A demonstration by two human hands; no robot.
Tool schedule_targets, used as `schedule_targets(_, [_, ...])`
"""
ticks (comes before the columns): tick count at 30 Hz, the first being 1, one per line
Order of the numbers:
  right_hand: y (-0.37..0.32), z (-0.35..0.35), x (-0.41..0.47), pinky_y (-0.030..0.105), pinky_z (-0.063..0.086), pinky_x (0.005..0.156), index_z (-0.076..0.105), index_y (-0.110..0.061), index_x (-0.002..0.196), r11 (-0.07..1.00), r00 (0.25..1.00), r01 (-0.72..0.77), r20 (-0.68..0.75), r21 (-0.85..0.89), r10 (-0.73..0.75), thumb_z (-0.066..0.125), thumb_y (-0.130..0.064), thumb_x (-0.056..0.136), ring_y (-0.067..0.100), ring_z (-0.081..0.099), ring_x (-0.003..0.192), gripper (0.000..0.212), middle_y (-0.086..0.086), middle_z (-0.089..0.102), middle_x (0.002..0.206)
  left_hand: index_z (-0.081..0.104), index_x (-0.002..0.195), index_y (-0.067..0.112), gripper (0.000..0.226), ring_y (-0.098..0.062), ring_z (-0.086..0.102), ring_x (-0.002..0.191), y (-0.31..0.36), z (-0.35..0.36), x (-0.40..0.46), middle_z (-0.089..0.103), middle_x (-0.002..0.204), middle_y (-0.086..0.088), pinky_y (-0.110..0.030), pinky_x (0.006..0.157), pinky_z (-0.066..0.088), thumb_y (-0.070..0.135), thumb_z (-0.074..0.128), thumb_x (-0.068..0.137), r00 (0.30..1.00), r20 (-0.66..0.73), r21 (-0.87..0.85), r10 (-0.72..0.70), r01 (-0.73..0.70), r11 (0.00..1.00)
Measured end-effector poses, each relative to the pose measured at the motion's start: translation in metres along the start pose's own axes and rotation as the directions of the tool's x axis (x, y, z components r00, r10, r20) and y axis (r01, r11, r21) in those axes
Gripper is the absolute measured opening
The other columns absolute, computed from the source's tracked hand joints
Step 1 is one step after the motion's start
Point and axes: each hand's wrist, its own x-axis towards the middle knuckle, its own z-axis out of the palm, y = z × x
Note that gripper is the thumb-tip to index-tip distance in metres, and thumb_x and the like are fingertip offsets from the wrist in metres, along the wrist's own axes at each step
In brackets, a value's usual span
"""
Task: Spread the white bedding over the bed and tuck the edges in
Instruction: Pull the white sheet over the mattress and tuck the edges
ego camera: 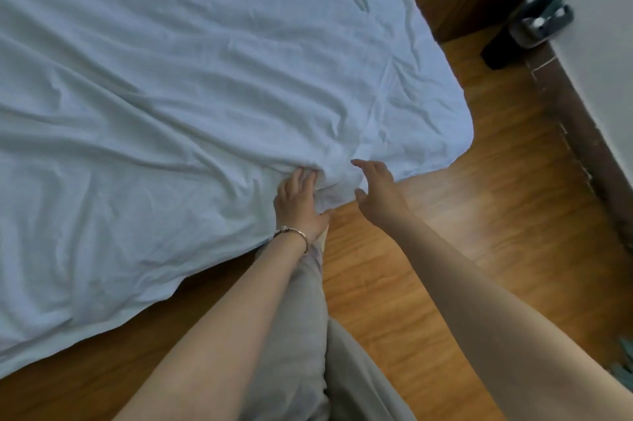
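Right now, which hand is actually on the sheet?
The left hand, the one with the bracelet at its wrist: its fingers press into the bunched white bedding at the bed's edge. The right hand hovers open beside it, gripping nothing.

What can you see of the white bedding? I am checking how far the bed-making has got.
The white fabric bedding lies spread over the bed, creased all over, with folds running toward the near edge. Its lower left part hangs loose over the wooden floor, not tucked. Near the corner it is bunched where the left hand presses into it; the right hand hovers open beside the bunch.
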Motion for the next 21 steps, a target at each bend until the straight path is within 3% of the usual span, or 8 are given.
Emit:
schedule_targets(4, [0.027, -0.040, 0.054, 0.034, 0.049, 0.080, 0.034, -0.032, 0.146, 0.974, 0.996, 0.083, 0.046, -0.212, -0.075, 0.046, 0.004, 0.088, 0.020, 0.031, 0.135, 0.069, -0.003, 0.024, 0.154, 0.054, 0.118, 0.016, 0.069, -0.032, 0.043, 0.123, 0.060, 0.009, 0.044, 0.049, 0.128, -0.008, -0.045, 0.100, 0.034, 0.044, 0.083, 0.062, 0.948, -0.315, 0.005, 0.049, -0.049, 0.999])
schedule_targets(6, [0.037, -0.060, 0.083, 0.032, 0.047, 0.077, 0.031, -0.036, 0.147, 0.957, 0.991, 0.121, 0.080, -0.264, -0.103, 0.047, 0.001, 0.089, 0.020, 0.031, 0.136, 0.071, -0.005, 0.022, 0.156, 0.049, 0.130, 0.019, 0.077, -0.031, 0.036, 0.132, 0.084, 0.012, 0.073, 0.042, 0.141, -0.008, -0.046, 0.104, 0.029, 0.050, 0.079, 0.066, 0.967, -0.234, 0.044, 0.097, -0.089, 0.995])
schedule_targets(9, [0.047, -0.090, 0.128, 0.029, 0.042, 0.079, 0.023, -0.037, 0.151, 0.907, 0.973, 0.213, 0.159, -0.364, -0.165, 0.047, 0.001, 0.089, 0.023, 0.030, 0.137, 0.076, -0.006, 0.017, 0.159, 0.019, 0.149, 0.031, 0.100, -0.028, 0.005, 0.146, 0.113, 0.018, 0.113, 0.006, 0.159, -0.005, -0.047, 0.114, 0.019, 0.058, 0.073, 0.069, 0.995, -0.005, 0.056, -0.099, 0.099, 0.993])
schedule_targets(12, [0.053, -0.115, 0.176, 0.036, 0.035, 0.103, 0.010, -0.041, 0.153, 0.754, 0.931, 0.364, 0.241, -0.546, -0.275, 0.050, -0.004, 0.090, 0.028, 0.018, 0.143, 0.083, -0.005, 0.002, 0.163, 0.013, 0.149, 0.036, 0.095, -0.026, -0.007, 0.148, 0.135, 0.028, 0.137, -0.003, 0.160, -0.004, -0.056, 0.114, 0.015, 0.053, 0.069, 0.074, 0.965, 0.006, 0.058, -0.264, 0.263, 0.963])
schedule_targets(16, [0.051, -0.147, 0.251, 0.044, 0.012, 0.118, -0.004, -0.042, 0.153, 0.529, 0.829, 0.557, 0.393, -0.640, -0.398, 0.057, -0.034, 0.093, 0.029, 0.001, 0.149, 0.086, -0.007, -0.011, 0.163, 0.030, 0.146, 0.031, 0.069, -0.024, 0.011, 0.147, 0.152, 0.035, 0.154, 0.021, 0.156, -0.003, -0.054, 0.113, 0.019, 0.035, 0.062, 0.086, 0.893, -0.188, -0.006, -0.409, 0.416, 0.909])
schedule_targets(18, [0.045, -0.162, 0.290, 0.048, 0.004, 0.120, -0.002, -0.043, 0.153, 0.438, 0.763, 0.642, 0.472, -0.629, -0.442, 0.058, -0.043, 0.091, 0.028, -0.004, 0.149, 0.086, -0.008, -0.011, 0.163, 0.043, 0.142, 0.023, 0.057, -0.025, 0.031, 0.141, 0.157, 0.038, 0.163, 0.038, 0.149, -0.005, -0.048, 0.111, 0.030, 0.010, 0.057, 0.088, 0.830, -0.311, -0.149, -0.463, 0.438, 0.887])
schedule_targets(20, [0.038, -0.172, 0.322, 0.050, 0.000, 0.120, 0.016, -0.039, 0.153, 0.322, 0.676, 0.721, 0.520, -0.614, -0.522, 0.059, -0.029, 0.089, 0.026, 0.000, 0.150, 0.078, -0.007, 0.001, 0.164, 0.058, 0.129, 0.018, 0.055, -0.026, 0.052, 0.124, 0.166, 0.034, 0.172, 0.058, 0.132, -0.006, -0.037, 0.100, 0.042, -0.010, 0.049, 0.083, 0.715, -0.414, -0.391, -0.564, 0.419, 0.819])
schedule_targets(21, [0.032, -0.176, 0.331, 0.051, 0.003, 0.120, 0.033, -0.034, 0.150, 0.259, 0.608, 0.766, 0.532, -0.588, -0.589, 0.058, -0.017, 0.087, 0.026, 0.010, 0.150, 0.069, -0.005, 0.016, 0.162, 0.062, 0.123, 0.019, 0.055, -0.025, 0.057, 0.115, 0.171, 0.030, 0.175, 0.064, 0.122, -0.004, -0.032, 0.091, 0.044, -0.013, 0.046, 0.081, 0.649, -0.437, -0.466, -0.623, 0.429, 0.774])
